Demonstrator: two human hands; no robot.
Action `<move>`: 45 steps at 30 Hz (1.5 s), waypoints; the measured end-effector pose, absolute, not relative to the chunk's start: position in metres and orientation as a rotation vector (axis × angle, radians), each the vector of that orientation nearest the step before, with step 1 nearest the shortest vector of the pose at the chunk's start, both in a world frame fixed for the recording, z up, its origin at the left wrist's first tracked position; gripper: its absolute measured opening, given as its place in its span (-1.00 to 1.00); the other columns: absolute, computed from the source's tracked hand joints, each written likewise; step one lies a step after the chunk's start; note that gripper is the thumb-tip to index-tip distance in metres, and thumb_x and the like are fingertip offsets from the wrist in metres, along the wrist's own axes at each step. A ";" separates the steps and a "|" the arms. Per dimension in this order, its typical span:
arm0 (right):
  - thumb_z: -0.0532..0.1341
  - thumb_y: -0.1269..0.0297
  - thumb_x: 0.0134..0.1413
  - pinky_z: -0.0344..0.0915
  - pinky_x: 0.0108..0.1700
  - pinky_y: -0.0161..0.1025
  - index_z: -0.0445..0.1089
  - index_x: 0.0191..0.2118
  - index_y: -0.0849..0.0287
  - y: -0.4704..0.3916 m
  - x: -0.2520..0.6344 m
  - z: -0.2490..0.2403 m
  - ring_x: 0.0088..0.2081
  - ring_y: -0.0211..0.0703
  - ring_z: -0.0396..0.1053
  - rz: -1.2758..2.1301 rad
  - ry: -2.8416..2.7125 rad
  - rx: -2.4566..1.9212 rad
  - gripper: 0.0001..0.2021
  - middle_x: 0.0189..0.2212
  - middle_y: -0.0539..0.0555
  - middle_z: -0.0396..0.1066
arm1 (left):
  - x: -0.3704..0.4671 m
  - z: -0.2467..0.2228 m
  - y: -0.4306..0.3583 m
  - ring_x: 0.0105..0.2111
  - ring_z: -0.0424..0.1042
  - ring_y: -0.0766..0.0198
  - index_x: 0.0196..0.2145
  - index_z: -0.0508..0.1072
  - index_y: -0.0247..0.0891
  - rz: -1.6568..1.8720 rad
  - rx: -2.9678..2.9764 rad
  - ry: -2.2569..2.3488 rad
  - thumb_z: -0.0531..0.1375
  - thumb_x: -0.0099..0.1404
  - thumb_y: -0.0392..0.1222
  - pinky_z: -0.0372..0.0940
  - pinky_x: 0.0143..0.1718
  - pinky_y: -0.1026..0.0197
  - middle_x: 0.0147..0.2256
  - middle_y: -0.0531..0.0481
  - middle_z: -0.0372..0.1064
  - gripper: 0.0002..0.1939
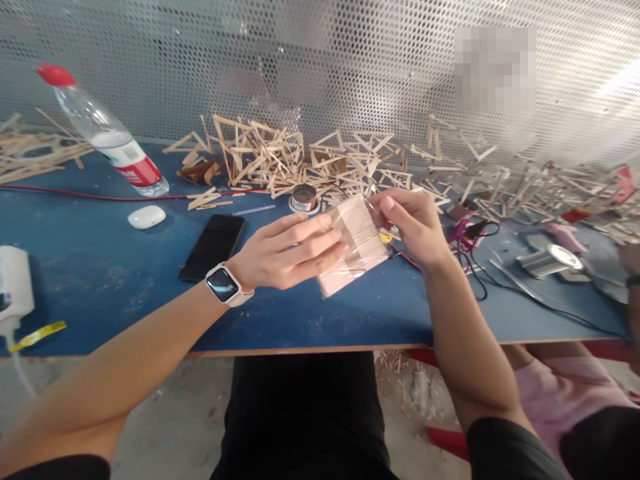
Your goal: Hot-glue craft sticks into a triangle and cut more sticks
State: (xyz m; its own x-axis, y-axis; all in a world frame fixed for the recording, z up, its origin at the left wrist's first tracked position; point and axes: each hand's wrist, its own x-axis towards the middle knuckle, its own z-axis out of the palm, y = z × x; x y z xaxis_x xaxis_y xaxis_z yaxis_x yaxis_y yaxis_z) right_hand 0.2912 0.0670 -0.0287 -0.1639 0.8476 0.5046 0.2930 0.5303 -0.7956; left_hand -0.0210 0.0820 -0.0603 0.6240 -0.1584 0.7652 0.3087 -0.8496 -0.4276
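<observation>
Through the head camera I am viewing two bare hands working above a blue, dust-flecked tabletop. A flat, clear-wrapped packet of pale wooden sticks is being held tilted between them, above the table. My left hand is supporting it from the left, its fingers lying nearly straight and slightly parted across the upper face; whether the thumb is pressing from beneath I am unable to tell. My right hand is bringing thumb and forefinger nearly together at the packet's upper right end, apparently pinching its transparent film. I am judging the step in hand to be work on that end of the wrapper; the next move is probably calling for a steady left hold and a light right pinch. Behind, a tangled heap of pale wooden sticks is lying before a silvery perforated metal panel. A red-capped clear plastic bottle is standing at left, beyond a white rounded case and a black rectangular phone; a silvery spool is lying at right. Below, a grey, littered floor is showing, and a neighbouring person's pink garment is appearing at right.
</observation>
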 end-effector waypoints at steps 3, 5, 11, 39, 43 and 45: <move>0.44 -0.63 0.32 0.26 -0.43 -0.17 0.70 -0.18 0.01 0.066 0.286 -0.031 -0.47 -0.21 0.29 0.768 -1.768 -0.979 -0.31 -0.49 -0.06 0.43 | -0.022 -0.063 0.085 0.27 0.78 0.19 0.35 0.65 0.12 -1.146 -2.329 -0.152 0.37 0.71 -0.32 0.70 0.38 0.10 0.17 0.18 0.81 -0.59; 0.45 -0.63 0.30 0.19 -0.47 -0.20 0.65 -0.21 0.02 0.066 0.282 -0.034 -0.47 -0.22 0.26 0.806 -1.763 -0.991 -0.30 -0.48 -0.07 0.41 | -0.022 -0.065 0.087 0.24 0.79 0.19 0.37 0.63 0.20 -1.136 -2.349 -0.193 0.39 0.69 -0.33 0.72 0.36 0.09 0.16 0.19 0.81 -0.53; 0.41 -0.54 0.42 0.23 -0.41 -0.19 0.43 -0.20 -0.04 0.072 0.270 -0.053 -0.43 -0.20 0.19 0.784 -1.534 -0.983 -0.38 -0.40 -0.08 0.29 | -0.015 -0.071 0.090 0.63 0.43 -0.17 0.69 0.31 0.23 -1.615 -2.499 -0.587 0.22 0.83 -0.07 0.49 0.62 -0.34 0.61 -0.13 0.41 -0.40; 0.78 -0.04 0.07 0.70 0.36 0.10 0.52 0.16 -0.11 0.061 0.198 -0.133 0.21 0.06 0.67 1.283 -1.173 -0.764 -0.34 0.27 0.08 0.70 | -0.018 -0.022 0.104 -0.25 0.66 0.19 -0.19 0.82 -0.17 -2.186 -2.349 -1.217 0.47 0.61 0.07 0.56 -0.21 0.14 -0.25 -0.05 0.73 -0.71; 0.55 -0.03 0.51 0.71 0.26 0.16 0.58 0.33 0.08 0.062 0.197 -0.147 0.20 0.10 0.66 1.328 -1.211 -0.775 -0.52 0.30 0.19 0.63 | -0.017 -0.017 0.105 -0.29 0.66 0.21 -0.21 0.80 -0.18 -2.007 -2.489 -1.200 0.49 0.59 0.11 0.51 -0.27 0.19 -0.27 -0.05 0.74 -0.67; 0.45 -0.01 0.62 0.70 0.27 0.21 0.55 0.41 0.11 0.063 0.196 -0.152 0.25 0.14 0.65 1.329 -1.214 -0.780 -0.53 0.36 0.24 0.58 | -0.018 -0.018 0.104 -0.27 0.68 0.21 -0.21 0.80 -0.18 -1.920 -2.548 -1.217 0.41 0.66 0.13 0.51 -0.27 0.20 -0.26 -0.04 0.76 -0.63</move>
